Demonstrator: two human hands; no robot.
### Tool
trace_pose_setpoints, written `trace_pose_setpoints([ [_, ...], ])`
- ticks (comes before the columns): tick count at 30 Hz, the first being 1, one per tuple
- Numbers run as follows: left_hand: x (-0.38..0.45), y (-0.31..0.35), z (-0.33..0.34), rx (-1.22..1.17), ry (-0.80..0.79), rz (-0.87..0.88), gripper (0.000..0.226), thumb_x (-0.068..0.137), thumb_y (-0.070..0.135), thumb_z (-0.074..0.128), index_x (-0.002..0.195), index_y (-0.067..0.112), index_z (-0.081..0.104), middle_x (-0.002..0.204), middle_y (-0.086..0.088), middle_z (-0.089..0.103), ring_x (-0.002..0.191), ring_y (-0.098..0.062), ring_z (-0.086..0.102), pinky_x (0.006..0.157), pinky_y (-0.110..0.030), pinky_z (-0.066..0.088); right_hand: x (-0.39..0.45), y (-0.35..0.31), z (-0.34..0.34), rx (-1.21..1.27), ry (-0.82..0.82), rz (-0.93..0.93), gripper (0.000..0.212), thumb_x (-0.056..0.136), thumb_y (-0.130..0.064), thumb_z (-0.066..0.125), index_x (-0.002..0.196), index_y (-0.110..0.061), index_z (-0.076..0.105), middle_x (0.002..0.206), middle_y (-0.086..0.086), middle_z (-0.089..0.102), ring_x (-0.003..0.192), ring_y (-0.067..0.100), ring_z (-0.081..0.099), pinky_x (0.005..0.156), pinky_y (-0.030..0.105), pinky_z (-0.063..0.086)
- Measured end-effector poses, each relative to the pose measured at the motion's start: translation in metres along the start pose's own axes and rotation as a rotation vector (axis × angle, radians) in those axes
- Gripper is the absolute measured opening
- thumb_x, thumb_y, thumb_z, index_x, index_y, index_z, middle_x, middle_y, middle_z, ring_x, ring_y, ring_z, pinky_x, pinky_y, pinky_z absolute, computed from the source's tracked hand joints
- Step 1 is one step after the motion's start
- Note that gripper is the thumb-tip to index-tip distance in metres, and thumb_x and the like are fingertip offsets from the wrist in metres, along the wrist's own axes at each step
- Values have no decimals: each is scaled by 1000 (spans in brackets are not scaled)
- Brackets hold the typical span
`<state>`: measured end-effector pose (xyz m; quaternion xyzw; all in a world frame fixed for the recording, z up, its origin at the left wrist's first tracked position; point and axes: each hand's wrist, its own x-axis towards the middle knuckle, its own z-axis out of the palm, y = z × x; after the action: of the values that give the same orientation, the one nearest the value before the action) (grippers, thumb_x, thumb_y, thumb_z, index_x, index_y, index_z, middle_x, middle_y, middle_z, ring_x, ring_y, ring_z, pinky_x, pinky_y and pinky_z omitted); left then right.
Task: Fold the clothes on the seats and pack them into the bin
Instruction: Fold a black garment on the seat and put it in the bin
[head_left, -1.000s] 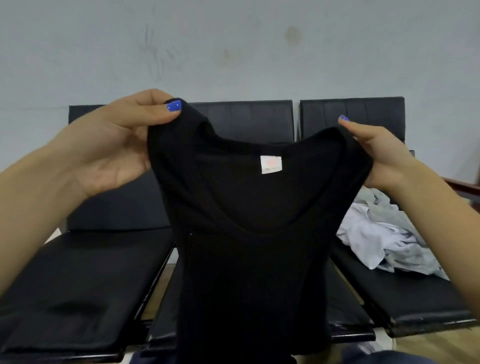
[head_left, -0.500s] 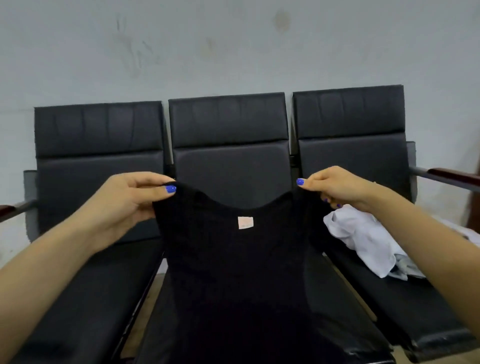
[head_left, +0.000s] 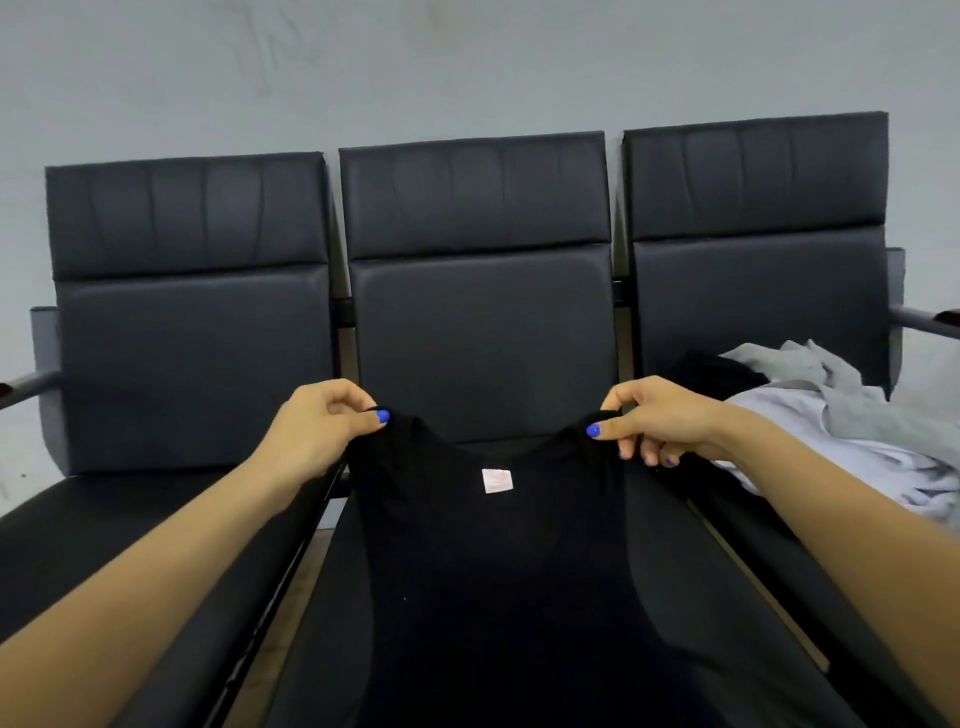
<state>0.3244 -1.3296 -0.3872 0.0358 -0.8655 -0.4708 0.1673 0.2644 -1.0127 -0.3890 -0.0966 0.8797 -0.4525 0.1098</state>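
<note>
A black top (head_left: 493, 571) lies spread over the middle seat (head_left: 478, 338) of a row of three dark padded seats. Its long axis runs from the backrest of that seat toward the person, with the neckline pointing at the backrest and the hem end running out of view at the bottom edge. A small white label (head_left: 496, 479) shows just below the scooped neckline, facing up.

The left hand (head_left: 317, 431) pinches the left shoulder strap between thumb and forefinger, the other fingers curled in under the palm. The right hand (head_left: 660, 418) pinches the right strap the same way (its lower fingers hang loosely bent beneath the cloth edge, blue nails showing). Both straps are lifted slightly off the middle seat, so the neckline sags between the hands, while the body of the top rests flat on the cushion.

To the right of the middle seat, the right seat (head_left: 753, 234) carries a rumpled pile of clothes (head_left: 841, 431), grey and white, with a bit of dark cloth at its back edge. To the left of the middle seat stands the left seat (head_left: 187, 312). Behind the backrests is a pale wall (head_left: 467, 62).
</note>
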Motion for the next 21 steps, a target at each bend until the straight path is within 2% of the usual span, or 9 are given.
trace_pose_setpoints([
  [5,17,-15,19,48,-34,-11,11,90,15,64,80,11,59,52,2,42,31,-4,32,36,-15,24,26,8,11,-2,104,104,20,90,-24,66,88,-9,54,58,8,63,34,10,53,31,18,37],
  [9,37,-30,33,80,-47,-38,12,88,13,66,77,13,60,50,3,43,34,-4,34,38,-18,27,56,11,22,-191,267,146,24,89,-25,67,79,-3,62,51,7,55,36,14,45,36,19,36],
  [10,43,-35,38,73,-45,-70,11,87,12,66,78,13,61,51,2,44,34,-6,35,36,-19,29,65,12,27,-176,290,160,22,89,-21,66,80,-1,63,53,9,56,39,16,47,38,21,39],
  [12,55,-47,46,41,-33,-170,9,88,9,65,81,11,62,55,-3,46,33,-11,36,33,-20,33,84,17,36,30,266,229,12,92,-9,61,89,3,60,62,15,60,41,19,57,38,23,45],
  [15,74,-66,62,-188,-15,-346,9,90,-1,60,84,6,59,71,-11,56,36,-12,51,38,-24,48,114,29,53,274,242,308,8,94,-2,54,100,4,56,76,19,59,47,25,64,38,30,52],
  [18,97,-88,84,-576,27,-481,15,90,-10,54,84,4,55,91,-15,60,60,-24,64,54,-33,57,148,47,75,344,301,326,10,96,-2,51,103,4,56,80,18,58,60,29,65,46,36,57],
  [21,129,-118,114,-621,119,-456,19,92,-7,51,82,8,53,88,-11,61,63,-22,65,61,-31,56,194,72,92,447,433,296,10,97,-3,48,106,-2,53,85,15,57,59,27,63,56,42,59],
])
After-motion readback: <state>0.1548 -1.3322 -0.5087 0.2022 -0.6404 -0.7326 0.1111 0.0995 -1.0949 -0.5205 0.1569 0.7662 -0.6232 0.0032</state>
